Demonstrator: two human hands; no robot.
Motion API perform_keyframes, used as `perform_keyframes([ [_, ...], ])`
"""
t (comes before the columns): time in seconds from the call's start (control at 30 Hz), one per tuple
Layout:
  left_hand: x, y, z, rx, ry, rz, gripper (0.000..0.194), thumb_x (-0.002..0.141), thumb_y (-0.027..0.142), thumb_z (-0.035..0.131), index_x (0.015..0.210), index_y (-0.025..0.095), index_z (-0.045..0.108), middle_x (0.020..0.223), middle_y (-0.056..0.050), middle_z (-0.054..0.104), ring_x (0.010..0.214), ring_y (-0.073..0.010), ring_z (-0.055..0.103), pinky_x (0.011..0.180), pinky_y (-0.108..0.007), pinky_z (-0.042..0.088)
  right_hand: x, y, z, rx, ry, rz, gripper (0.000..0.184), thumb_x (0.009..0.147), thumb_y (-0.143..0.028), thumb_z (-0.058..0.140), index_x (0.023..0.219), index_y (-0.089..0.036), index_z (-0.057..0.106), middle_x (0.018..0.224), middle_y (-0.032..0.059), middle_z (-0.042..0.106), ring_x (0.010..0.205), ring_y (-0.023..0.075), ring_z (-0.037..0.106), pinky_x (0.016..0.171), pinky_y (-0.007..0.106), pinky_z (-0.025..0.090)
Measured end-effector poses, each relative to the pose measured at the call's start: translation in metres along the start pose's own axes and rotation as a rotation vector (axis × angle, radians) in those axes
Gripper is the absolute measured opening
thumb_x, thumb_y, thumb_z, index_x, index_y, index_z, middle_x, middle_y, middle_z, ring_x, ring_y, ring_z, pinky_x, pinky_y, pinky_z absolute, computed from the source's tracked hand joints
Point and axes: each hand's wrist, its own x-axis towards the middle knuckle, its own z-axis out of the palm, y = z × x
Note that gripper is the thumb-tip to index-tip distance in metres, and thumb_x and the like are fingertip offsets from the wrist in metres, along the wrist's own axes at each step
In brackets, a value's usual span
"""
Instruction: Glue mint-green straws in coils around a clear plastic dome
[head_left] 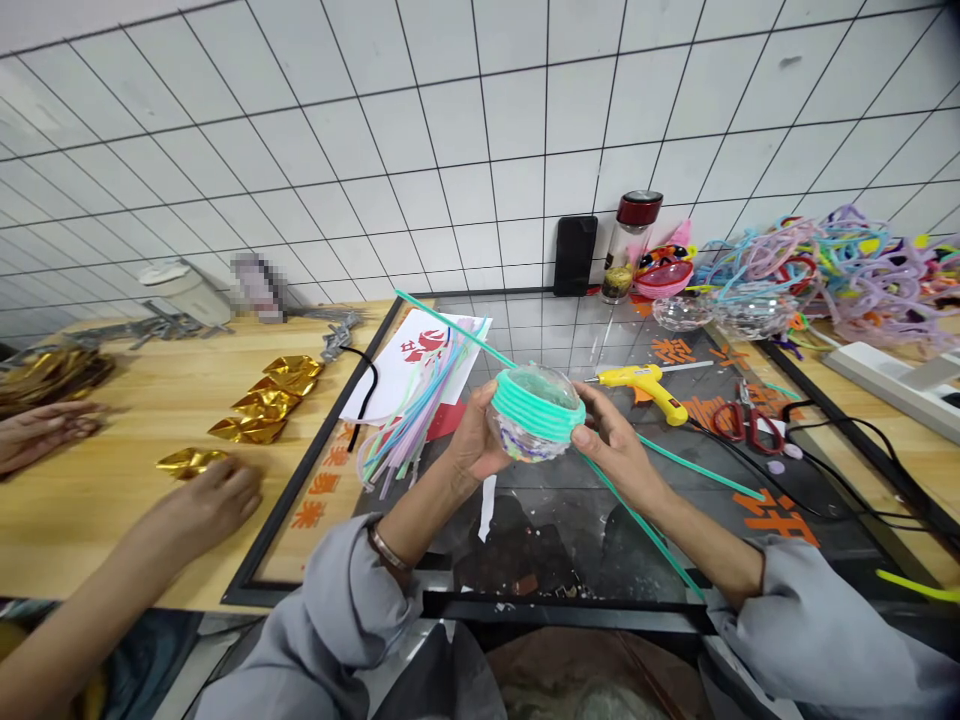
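Between my two hands is a clear, round plastic bowl [525, 446] with several rows of turquoise pipe cleaner [536, 408] wound around its upper part. My left hand [478, 438] grips the bowl's left side, fingers curled beneath. On the opposite side my right hand [616, 440] holds it, thumb pressed near the turquoise band. One loose turquoise strand [450, 325] sticks out toward the upper left; others trail below and to the right of my right hand. Purple and coloured bits show through the lower part of the bowl.
A yellow glue gun [643, 388] and red-handled scissors [746, 425] lie right. Pastel pipe cleaners [420, 410] lie left on white paper [397, 365]. Behind stand a phone [575, 256] and glass bottle [626, 250]. A co-worker's hand [217, 505] touches gold foil [187, 461].
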Motion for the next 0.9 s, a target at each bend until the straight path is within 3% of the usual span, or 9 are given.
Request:
perform_keyframes([
  [0.43, 0.001, -0.005, -0.006, -0.006, 0.031, 0.023, 0.042, 0.062, 0.046, 0.08, 0.088, 0.015, 0.07, 0.088, -0.006, 0.079, 0.083, -0.0243, 0.073, 0.078, -0.037, 0.058, -0.004, -0.005, -0.001, 0.137, -0.045, 0.018, 0.063, 0.083, -0.059, 0.064, 0.136, -0.029, 0.048, 0.145, 0.0078, 0.053, 0.134, 0.0289, 0.049, 0.108, 0.048, 0.041],
  [0.63, 0.002, -0.009, -0.01, 0.041, 0.0, 0.029, 0.039, 0.066, 0.051, 0.079, 0.08, 0.016, 0.069, 0.076, -0.006, 0.076, 0.089, -0.0299, 0.072, 0.08, -0.042, 0.057, -0.005, -0.005, -0.001, 0.172, -0.034, 0.049, 0.063, 0.081, -0.057, 0.067, 0.135, -0.029, 0.05, 0.145, 0.0069, 0.053, 0.133, 0.0288, 0.049, 0.107, 0.047, 0.041],
  [0.9, 0.002, -0.008, -0.011, -0.002, 0.028, -0.002, 0.041, 0.066, 0.046, 0.078, 0.089, 0.013, 0.07, 0.085, -0.008, 0.078, 0.082, -0.0269, 0.072, 0.075, -0.039, 0.057, -0.005, -0.011, -0.001, 0.311, -0.055, 0.085, 0.059, 0.078, -0.049, 0.072, 0.13, -0.028, 0.054, 0.141, 0.0049, 0.057, 0.129, 0.0272, 0.05, 0.105, 0.043, 0.04],
])
